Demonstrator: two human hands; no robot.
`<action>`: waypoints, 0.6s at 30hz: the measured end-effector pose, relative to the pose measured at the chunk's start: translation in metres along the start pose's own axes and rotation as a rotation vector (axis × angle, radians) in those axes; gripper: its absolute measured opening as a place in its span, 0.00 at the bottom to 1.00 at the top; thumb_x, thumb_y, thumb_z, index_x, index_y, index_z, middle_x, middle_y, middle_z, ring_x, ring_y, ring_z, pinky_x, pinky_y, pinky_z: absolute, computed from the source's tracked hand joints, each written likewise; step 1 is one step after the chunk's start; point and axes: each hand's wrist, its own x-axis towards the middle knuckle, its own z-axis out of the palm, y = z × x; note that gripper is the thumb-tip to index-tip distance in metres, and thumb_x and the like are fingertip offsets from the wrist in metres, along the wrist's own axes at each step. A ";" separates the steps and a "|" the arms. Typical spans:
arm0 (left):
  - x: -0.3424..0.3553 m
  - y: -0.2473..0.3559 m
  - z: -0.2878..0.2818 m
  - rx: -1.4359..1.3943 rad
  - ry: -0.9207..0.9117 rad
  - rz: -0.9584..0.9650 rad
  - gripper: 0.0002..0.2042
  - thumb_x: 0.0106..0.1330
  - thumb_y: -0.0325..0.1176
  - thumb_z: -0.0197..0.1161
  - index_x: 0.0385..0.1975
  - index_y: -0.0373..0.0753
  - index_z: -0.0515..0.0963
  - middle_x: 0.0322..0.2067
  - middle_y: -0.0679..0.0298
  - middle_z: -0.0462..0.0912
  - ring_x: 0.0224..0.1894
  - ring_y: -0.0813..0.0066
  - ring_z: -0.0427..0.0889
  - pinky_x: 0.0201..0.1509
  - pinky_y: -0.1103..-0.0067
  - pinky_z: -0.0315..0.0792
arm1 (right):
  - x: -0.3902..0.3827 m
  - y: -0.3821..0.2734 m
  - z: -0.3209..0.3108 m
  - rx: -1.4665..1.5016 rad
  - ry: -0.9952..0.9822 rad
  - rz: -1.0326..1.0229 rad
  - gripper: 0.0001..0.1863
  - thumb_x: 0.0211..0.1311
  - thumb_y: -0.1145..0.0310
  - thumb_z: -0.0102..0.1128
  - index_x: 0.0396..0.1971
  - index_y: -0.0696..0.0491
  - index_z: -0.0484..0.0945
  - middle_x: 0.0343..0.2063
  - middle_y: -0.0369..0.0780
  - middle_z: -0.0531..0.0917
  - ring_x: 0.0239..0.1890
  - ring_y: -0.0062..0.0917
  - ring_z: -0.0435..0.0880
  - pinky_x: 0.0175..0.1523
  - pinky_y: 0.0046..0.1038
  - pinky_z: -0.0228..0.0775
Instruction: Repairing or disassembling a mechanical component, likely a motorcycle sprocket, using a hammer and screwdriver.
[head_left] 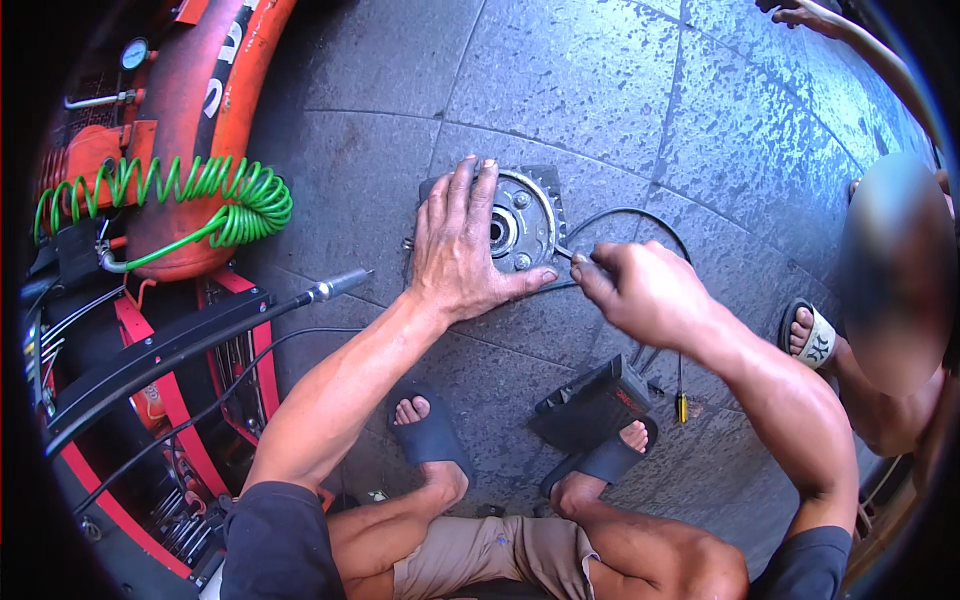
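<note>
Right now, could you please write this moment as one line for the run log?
left hand: spread on toothed metal wheel | right hand: gripping slim metal tool at wheel's edge | yellow-handled tool: on floor

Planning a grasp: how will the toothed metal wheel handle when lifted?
Toothed metal wheel: probably heavy and stiff, given its metal body; perhaps slippery, since the left hand on it looks grimy; unlikely to roll, lying flat.

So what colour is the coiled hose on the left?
The coiled hose is bright green; the head view shows it best.
</note>
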 end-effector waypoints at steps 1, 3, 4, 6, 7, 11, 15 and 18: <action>0.001 -0.001 0.000 0.004 0.007 0.006 0.64 0.43 0.72 0.73 0.73 0.30 0.55 0.70 0.37 0.58 0.70 0.39 0.59 0.73 0.51 0.56 | 0.003 0.006 0.001 0.188 -0.061 0.009 0.24 0.72 0.51 0.53 0.45 0.60 0.83 0.32 0.58 0.86 0.41 0.53 0.87 0.49 0.47 0.78; 0.000 0.000 -0.001 -0.001 -0.022 -0.010 0.64 0.43 0.69 0.75 0.73 0.29 0.54 0.72 0.37 0.56 0.73 0.39 0.57 0.77 0.53 0.52 | 0.002 0.005 -0.006 0.287 -0.127 0.073 0.27 0.72 0.50 0.53 0.50 0.61 0.83 0.40 0.60 0.85 0.49 0.53 0.85 0.56 0.45 0.75; 0.002 -0.003 -0.003 -0.021 -0.062 -0.007 0.62 0.50 0.71 0.69 0.75 0.29 0.51 0.73 0.37 0.52 0.75 0.38 0.54 0.78 0.54 0.50 | 0.002 0.003 -0.010 0.297 -0.140 0.088 0.27 0.72 0.50 0.53 0.50 0.61 0.83 0.40 0.60 0.85 0.49 0.52 0.85 0.56 0.44 0.75; 0.003 -0.015 -0.005 -0.032 -0.076 0.010 0.60 0.53 0.70 0.66 0.75 0.29 0.51 0.74 0.37 0.52 0.75 0.38 0.53 0.79 0.54 0.49 | 0.002 0.003 -0.003 0.302 -0.097 0.012 0.26 0.72 0.50 0.54 0.48 0.62 0.83 0.38 0.59 0.85 0.48 0.51 0.86 0.54 0.44 0.76; 0.002 -0.019 -0.005 -0.045 -0.087 0.027 0.58 0.56 0.70 0.63 0.75 0.29 0.50 0.74 0.36 0.51 0.76 0.38 0.51 0.79 0.55 0.48 | 0.001 0.000 -0.002 0.304 -0.099 0.012 0.26 0.72 0.50 0.54 0.48 0.62 0.83 0.38 0.59 0.85 0.48 0.51 0.86 0.54 0.44 0.76; -0.001 -0.020 -0.006 -0.042 -0.115 0.039 0.56 0.60 0.68 0.60 0.76 0.28 0.49 0.74 0.36 0.49 0.76 0.38 0.50 0.79 0.55 0.47 | -0.001 -0.007 -0.006 0.246 -0.131 0.028 0.26 0.72 0.51 0.54 0.45 0.62 0.84 0.35 0.59 0.85 0.45 0.52 0.86 0.53 0.46 0.76; 0.002 -0.028 -0.001 -0.066 -0.102 0.058 0.55 0.61 0.68 0.58 0.76 0.28 0.49 0.74 0.36 0.50 0.76 0.38 0.51 0.79 0.55 0.47 | -0.004 -0.014 -0.006 0.255 -0.084 0.059 0.25 0.72 0.52 0.54 0.44 0.63 0.84 0.34 0.59 0.85 0.44 0.53 0.86 0.53 0.47 0.76; 0.001 -0.027 -0.002 -0.080 -0.086 0.057 0.54 0.62 0.69 0.56 0.76 0.28 0.49 0.74 0.35 0.51 0.76 0.37 0.52 0.79 0.55 0.48 | -0.008 -0.023 -0.018 0.258 -0.090 0.124 0.25 0.73 0.53 0.54 0.45 0.63 0.84 0.34 0.60 0.85 0.45 0.52 0.86 0.53 0.46 0.76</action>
